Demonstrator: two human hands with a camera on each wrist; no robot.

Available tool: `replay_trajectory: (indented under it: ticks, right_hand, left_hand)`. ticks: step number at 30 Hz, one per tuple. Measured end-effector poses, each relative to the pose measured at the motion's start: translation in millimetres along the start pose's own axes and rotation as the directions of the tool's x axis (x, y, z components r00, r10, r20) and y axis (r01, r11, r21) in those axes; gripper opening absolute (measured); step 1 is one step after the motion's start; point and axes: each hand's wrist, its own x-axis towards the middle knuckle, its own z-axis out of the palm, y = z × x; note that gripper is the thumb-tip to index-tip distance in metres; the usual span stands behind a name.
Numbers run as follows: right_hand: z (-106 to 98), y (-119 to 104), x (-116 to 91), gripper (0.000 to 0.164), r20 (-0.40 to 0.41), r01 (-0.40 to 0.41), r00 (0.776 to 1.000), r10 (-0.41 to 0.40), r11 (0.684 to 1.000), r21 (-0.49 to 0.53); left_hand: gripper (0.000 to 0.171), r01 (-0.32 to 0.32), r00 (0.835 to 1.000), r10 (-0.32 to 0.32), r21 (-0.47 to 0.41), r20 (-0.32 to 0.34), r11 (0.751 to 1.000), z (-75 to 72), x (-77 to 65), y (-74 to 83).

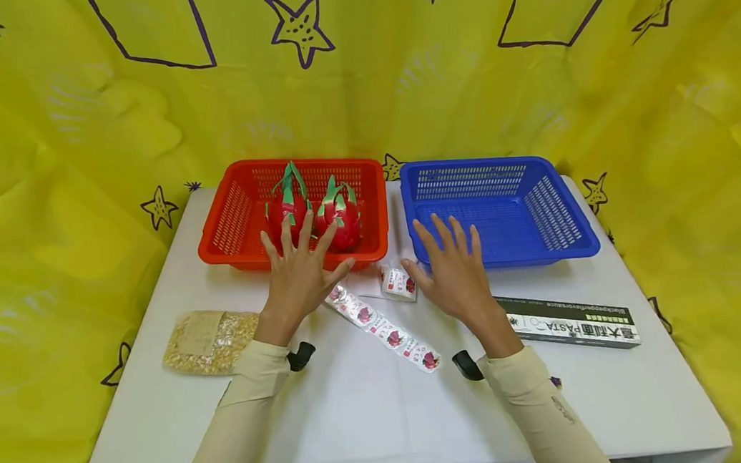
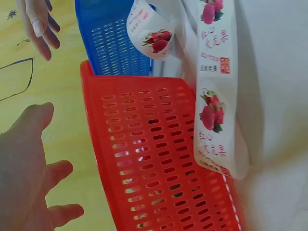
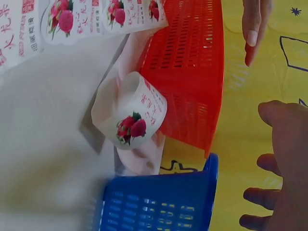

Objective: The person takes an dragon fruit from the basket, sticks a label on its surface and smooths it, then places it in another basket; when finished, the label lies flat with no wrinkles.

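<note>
With fingers spread, my left hand (image 1: 298,276) is held over the front of the red basket (image 1: 229,258), empty. Two red dragon fruits with green leaf tips stand in that basket; the left dragon fruit (image 1: 278,231) is partly behind my fingers, the right dragon fruit (image 1: 347,232) shows more fully. My right hand (image 1: 456,276), also spread and holding nothing, is over the near left part of the blue basket (image 1: 572,252). Between the hands lies a roll of dragon fruit stickers (image 3: 139,115), its loose sticker strip (image 1: 384,327) trailing toward the table's front.
A bag of yellow corn kernels (image 1: 207,343) lies at left, partly behind my left forearm. On the right is a long pasta box (image 1: 573,323), its end behind my right wrist. A yellow patterned cloth (image 1: 361,103) hangs behind the white table (image 1: 371,425).
</note>
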Motion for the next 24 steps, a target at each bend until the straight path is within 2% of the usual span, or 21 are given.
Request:
replay_trajectory:
  ticks: [5,9,12,14,15,17,19,21,24]
  right_hand:
    - [3,-8,7,0.074,-0.016,0.014,1.0,-0.014,1.0,0.007]
    - [6,-16,13,0.071,-0.05,0.048,0.998,-0.047,0.998,0.03]
    - [9,-23,18,0.068,-0.09,0.069,0.994,-0.057,0.988,0.135]
    - [12,-29,21,0.066,-0.113,0.072,0.993,-0.04,0.954,0.29]
    - [14,-32,23,0.065,-0.121,0.07,0.992,-0.026,0.924,0.376]
    - [18,-38,27,0.064,-0.135,0.072,0.991,0.003,0.835,0.546]
    - [24,-44,32,0.064,-0.141,0.06,0.989,0.043,0.756,0.652]
    - [31,-48,38,0.064,-0.143,0.043,0.986,0.08,0.715,0.698]
    - [41,-49,45,0.066,-0.12,-0.003,0.984,0.13,0.692,0.721]
  left_hand:
    - [0.082,0.0,1.0,0.0,-0.01,0.018,1.0,-3.8,4.8,0.9]
    - [0.081,0.003,1.0,-0.003,-0.013,0.003,1.0,-3.0,8.4,-0.1]
    - [0.08,0.004,1.0,-0.004,-0.024,0.003,1.0,-2.6,11.3,-1.3]
    - [0.08,0.002,1.0,-0.002,-0.043,0.01,0.999,-1.8,13.9,-1.9]
    - [0.08,0.001,1.0,0.0,-0.049,0.012,0.999,-1.5,15.5,-2.3]
    - [0.079,0.001,1.0,0.0,-0.067,0.015,0.998,-1.1,19.6,-3.1]
    - [0.078,0.002,1.0,-0.001,-0.082,0.011,0.997,-1.8,24.6,-3.7]
    - [0.077,0.004,1.0,-0.002,-0.095,0.014,0.995,-3.0,30.9,-3.9]
    - [0.077,0.006,0.999,-0.002,-0.125,0.033,0.992,-7.2,41.4,-0.3]
